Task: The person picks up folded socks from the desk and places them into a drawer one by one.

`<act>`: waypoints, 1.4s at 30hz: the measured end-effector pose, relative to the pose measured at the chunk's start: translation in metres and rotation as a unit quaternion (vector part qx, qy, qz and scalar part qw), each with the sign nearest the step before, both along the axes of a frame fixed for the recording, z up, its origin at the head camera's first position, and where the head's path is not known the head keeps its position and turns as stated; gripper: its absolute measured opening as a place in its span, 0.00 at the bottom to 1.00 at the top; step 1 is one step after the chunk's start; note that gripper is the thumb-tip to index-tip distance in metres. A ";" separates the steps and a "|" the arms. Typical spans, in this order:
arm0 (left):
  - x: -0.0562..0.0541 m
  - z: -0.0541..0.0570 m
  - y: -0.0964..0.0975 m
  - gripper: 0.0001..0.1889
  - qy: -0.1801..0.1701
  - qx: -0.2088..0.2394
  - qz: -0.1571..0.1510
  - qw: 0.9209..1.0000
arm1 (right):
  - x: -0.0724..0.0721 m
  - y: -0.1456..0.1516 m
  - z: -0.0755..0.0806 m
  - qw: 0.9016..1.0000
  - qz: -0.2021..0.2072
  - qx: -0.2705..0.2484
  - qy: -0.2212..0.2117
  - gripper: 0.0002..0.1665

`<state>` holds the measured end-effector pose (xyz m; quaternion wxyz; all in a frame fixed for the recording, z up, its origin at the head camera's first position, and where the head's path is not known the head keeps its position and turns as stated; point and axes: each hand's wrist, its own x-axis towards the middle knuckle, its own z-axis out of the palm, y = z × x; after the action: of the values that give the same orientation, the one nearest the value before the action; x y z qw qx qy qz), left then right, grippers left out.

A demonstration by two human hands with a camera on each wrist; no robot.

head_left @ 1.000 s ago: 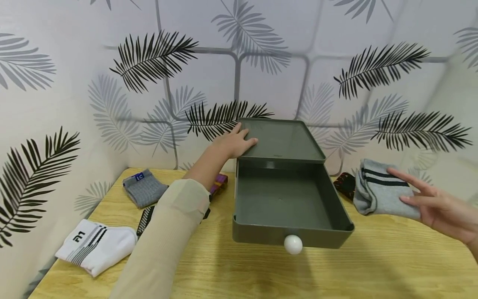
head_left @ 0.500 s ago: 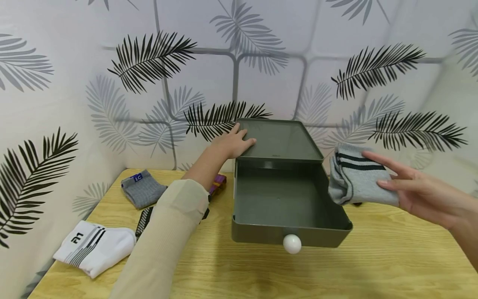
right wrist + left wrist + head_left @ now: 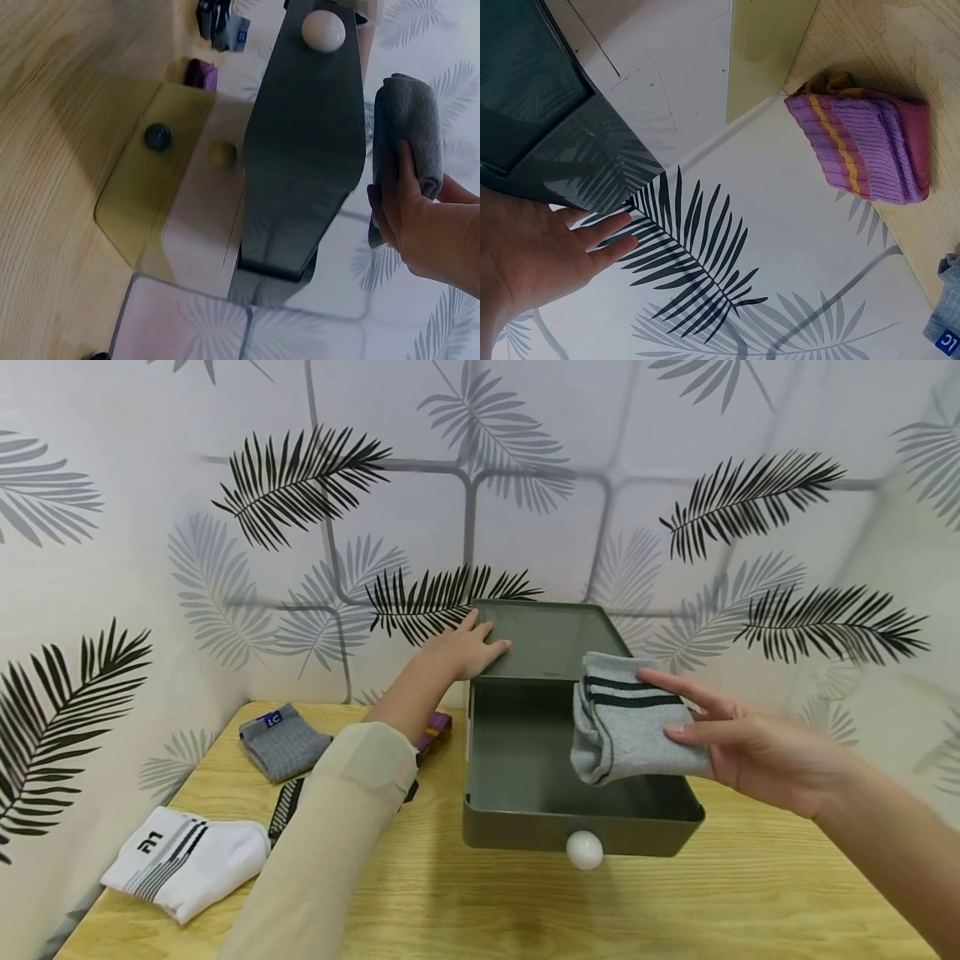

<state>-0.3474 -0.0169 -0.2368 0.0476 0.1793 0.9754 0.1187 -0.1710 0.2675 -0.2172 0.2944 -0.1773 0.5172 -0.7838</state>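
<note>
A folded light-grey sock with two black stripes [image 3: 637, 727] is pinched between the thumb and fingers of my right hand [image 3: 765, 764]. It hangs over the right part of a pulled-out dark grey-green drawer [image 3: 517, 829]. In the right wrist view the folded sock [image 3: 412, 127] stands apart from the drawer's wall. My left hand [image 3: 459, 653] rests on the left edge of the cabinet's top [image 3: 558, 635], fingers spread and fairly straight. The left wrist view shows that left hand [image 3: 547, 255] by the dark cabinet edge. The sock hides part of the drawer's inside.
A grey sock with a blue label [image 3: 281, 747], a white striped sock [image 3: 195, 856], a black patterned sock [image 3: 285, 806] and a purple striped sock [image 3: 870, 142] lie left on the wooden table [image 3: 525, 918]. Pinkish-white [image 3: 202, 202] and yellow [image 3: 135, 195] drawers sit below the dark one.
My right hand has carried the grey striped sock leftward from beside the drawer to over it. My left hand has stayed on the cabinet's top.
</note>
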 end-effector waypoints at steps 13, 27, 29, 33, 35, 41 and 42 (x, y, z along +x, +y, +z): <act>0.004 0.001 0.002 0.33 0.003 -0.002 0.002 1.000 | -0.003 -0.068 -0.013 0.976 -0.082 0.198 0.039 0.41; 0.001 0.000 0.003 0.33 0.007 0.000 0.007 1.000 | -0.014 -0.098 -0.031 0.930 -0.081 0.342 0.104 0.39; 0.001 0.000 0.002 0.33 0.007 0.000 0.006 1.000 | -0.015 -0.100 -0.031 0.907 -0.078 0.387 0.147 0.38; 0.001 0.000 0.002 0.33 0.010 -0.001 0.006 1.000 | -0.019 -0.106 -0.031 0.846 -0.068 0.461 0.259 0.37; 0.001 -0.001 0.002 0.33 0.010 0.000 0.006 1.000 | -0.021 -0.107 -0.030 0.805 -0.064 0.499 0.315 0.36; 0.000 -0.001 0.002 0.33 0.009 -0.002 0.003 1.000 | -0.025 -0.108 -0.028 0.698 -0.050 0.591 0.400 0.34; 0.000 -0.001 0.002 0.33 0.009 -0.002 0.003 1.000 | -0.025 -0.108 -0.027 0.690 -0.048 0.598 0.405 0.34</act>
<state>-0.3473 -0.0149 -0.2378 0.0385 0.1777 0.9766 0.1148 -0.1960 0.1599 -0.2444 0.0626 -0.2390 0.9533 -0.1738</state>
